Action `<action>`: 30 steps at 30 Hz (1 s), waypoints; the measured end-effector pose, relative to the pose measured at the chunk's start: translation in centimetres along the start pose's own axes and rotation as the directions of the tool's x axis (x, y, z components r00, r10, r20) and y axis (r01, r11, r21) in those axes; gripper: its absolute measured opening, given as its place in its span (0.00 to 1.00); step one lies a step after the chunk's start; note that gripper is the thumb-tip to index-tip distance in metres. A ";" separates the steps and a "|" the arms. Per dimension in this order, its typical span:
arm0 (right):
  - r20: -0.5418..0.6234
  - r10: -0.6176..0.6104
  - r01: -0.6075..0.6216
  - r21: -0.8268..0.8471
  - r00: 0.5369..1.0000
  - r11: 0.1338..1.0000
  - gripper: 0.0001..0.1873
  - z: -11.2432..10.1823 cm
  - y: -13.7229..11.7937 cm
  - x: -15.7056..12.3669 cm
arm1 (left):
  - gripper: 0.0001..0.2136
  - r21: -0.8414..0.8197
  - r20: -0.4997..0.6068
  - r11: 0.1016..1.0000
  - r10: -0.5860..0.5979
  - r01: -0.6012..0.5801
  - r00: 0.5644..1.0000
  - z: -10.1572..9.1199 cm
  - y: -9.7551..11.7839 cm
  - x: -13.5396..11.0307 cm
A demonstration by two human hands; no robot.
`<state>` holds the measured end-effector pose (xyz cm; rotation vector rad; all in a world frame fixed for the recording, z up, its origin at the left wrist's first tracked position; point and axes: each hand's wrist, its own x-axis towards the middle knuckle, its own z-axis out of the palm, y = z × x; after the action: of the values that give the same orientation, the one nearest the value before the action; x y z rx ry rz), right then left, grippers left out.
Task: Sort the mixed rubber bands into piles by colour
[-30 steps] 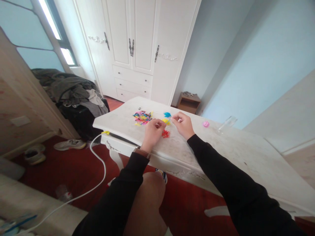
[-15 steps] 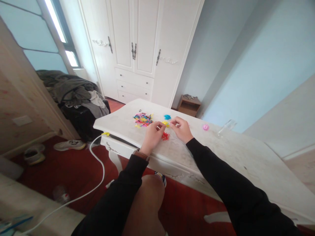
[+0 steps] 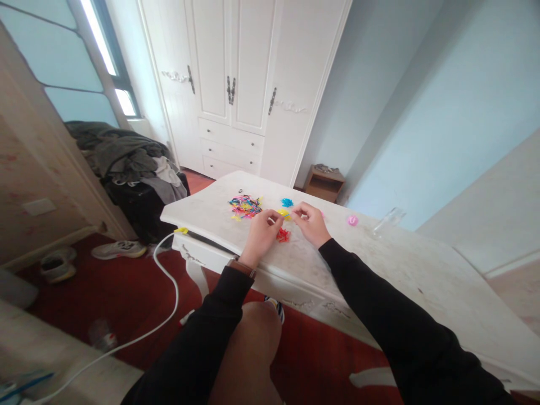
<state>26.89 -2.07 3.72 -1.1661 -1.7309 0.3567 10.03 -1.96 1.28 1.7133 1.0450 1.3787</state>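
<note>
My left hand (image 3: 264, 232) and my right hand (image 3: 310, 222) face each other just above the table, fingertips pinched close together. Between them stretches a thin bluish piece (image 3: 287, 216), which looks like a small rubber band. Under the fingertips lies a yellow pile of bands (image 3: 284, 213), partly hidden. A red pile (image 3: 283, 235) sits beside my left hand, nearer to me. Beyond the hands is a blue pile (image 3: 287, 202). To the left spreads a larger mixed-colour pile of bands (image 3: 246, 206).
The white table (image 3: 371, 281) also carries a pink item (image 3: 352, 220) and a clear container (image 3: 388, 221) lying towards its far right edge. One dark ring (image 3: 240, 190) lies near the far left. A white cable (image 3: 175, 287) hangs left of the table. Behind stands a white wardrobe (image 3: 248, 62).
Both hands stay almost in place, with slight finger movement. The bluish piece between the fingertips now shows more clearly. The view has shifted slightly.
</note>
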 end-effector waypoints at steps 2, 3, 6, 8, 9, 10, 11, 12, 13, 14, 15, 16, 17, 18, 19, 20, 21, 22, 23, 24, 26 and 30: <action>-0.001 0.005 -0.005 0.004 1.000 1.000 0.10 0.0 0.0 0.0 | 0.06 0.007 -0.001 1.000 -0.006 0.006 1.000 0.0 0.0 0.0; -0.001 0.005 -0.005 0.006 1.000 1.000 0.10 0.0 0.0 0.0 | 0.06 0.008 -0.002 1.000 -0.009 0.009 1.000 0.0 0.0 0.0; 0.007 0.003 -0.003 0.010 1.000 1.000 0.09 0.0 0.1 0.0 | 0.05 0.004 -0.007 1.000 -0.008 0.008 1.000 0.0 0.0 -0.1; 0.016 0.001 -0.001 0.009 1.000 1.000 0.08 0.0 0.2 -0.1 | 0.04 -0.006 -0.012 1.000 -0.003 0.003 1.000 0.1 0.0 -0.1; 0.021 0.000 -0.001 0.011 1.000 1.000 0.08 0.0 0.2 -0.1 | 0.04 -0.009 -0.013 1.000 -0.002 0.002 1.000 0.1 0.0 -0.1; 0.025 0.000 -0.001 0.015 1.000 1.000 0.07 0.0 0.2 -0.1 | 0.04 -0.011 -0.012 1.000 -0.002 0.002 1.000 0.1 -0.1 -0.1; 0.032 0.000 -0.001 0.019 0.999 1.000 0.07 0.0 0.3 -0.1 | 0.04 -0.013 -0.011 1.000 -0.001 0.001 1.000 0.1 -0.1 -0.1; 0.038 0.001 -0.002 0.024 0.999 1.000 0.07 0.0 0.3 -0.1 | 0.04 -0.014 -0.011 1.000 0.000 0.000 1.000 0.2 -0.1 -0.1; 0.045 0.000 -0.002 0.027 0.999 1.000 0.07 0.0 0.3 -0.1 | 0.04 -0.014 -0.011 1.000 0.002 -0.002 1.000 0.2 -0.2 -0.1; 0.052 0.000 -0.001 0.028 0.999 1.000 0.07 0.1 0.4 0.0 | 0.04 -0.014 -0.011 1.000 0.003 -0.003 1.000 0.2 -0.2 -0.1; 0.059 -0.003 0.001 0.028 0.998 1.000 0.07 0.1 0.4 0.0 | 0.04 -0.015 -0.010 1.000 0.002 -0.002 1.000 0.2 -0.2 -0.1; 0.065 -0.007 0.006 0.028 0.998 1.000 0.07 0.1 0.5 0.0 | 0.04 -0.016 -0.007 1.000 -0.001 0.001 1.000 0.2 -0.2 -0.1; 0.071 -0.013 0.012 0.027 0.997 1.000 0.07 0.1 0.5 0.0 | 0.04 -0.016 -0.005 1.000 -0.003 0.003 1.000 0.2 -0.2 -0.1; 0.078 -0.020 0.018 0.026 0.997 1.000 0.07 0.1 0.5 0.0 | 0.04 -0.015 -0.003 1.000 -0.006 0.006 1.000 0.1 -0.2 -0.1; 0.085 -0.027 0.025 0.023 0.996 0.999 0.06 0.1 0.5 0.0 | 0.04 -0.013 -0.003 1.000 -0.008 0.008 1.000 0.1 -0.2 -0.1; 0.095 -0.033 0.032 0.018 0.995 0.999 0.06 0.1 0.5 -0.1 | 0.04 -0.012 -0.004 1.000 -0.008 0.008 1.000 0.1 -0.3 -0.1; 0.105 -0.038 0.038 0.009 0.994 0.999 0.06 0.1 0.4 -0.1 | 0.04 -0.012 -0.006 1.000 -0.008 0.008 1.000 0.1 -0.3 -0.2; 0.116 -0.043 0.044 -0.002 0.992 0.999 0.07 0.1 0.3 -0.1 | 0.04 -0.012 -0.006 1.000 -0.006 0.006 1.000 0.2 -0.3 -0.2; 0.126 -0.048 0.050 -0.017 0.991 0.999 0.08 0.0 0.2 -0.1 | 0.04 -0.011 -0.006 1.000 -0.004 0.004 1.000 0.2 -0.3 -0.2; 0.133 -0.053 0.058 -0.031 0.990 0.998 0.09 0.0 0.1 -0.2 | 0.04 -0.011 -0.003 1.000 -0.001 0.000 1.000 0.2 -0.4 -0.2; 0.140 -0.068 0.076 -0.059 0.988 0.995 0.12 -0.1 -0.1 -0.2 | 0.04 -0.006 0.004 1.000 0.009 -0.009 1.000 0.2 -0.4 -0.1; 0.143 -0.089 0.105 -0.103 0.986 0.989 0.19 0.0 -0.2 -0.1 | 0.04 -0.004 0.017 1.000 0.021 -0.020 1.000 0.2 -0.5 -0.1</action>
<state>26.83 -2.24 3.82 -1.1528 -1.9421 0.2912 10.10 -1.83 0.72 1.7344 1.0169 1.3755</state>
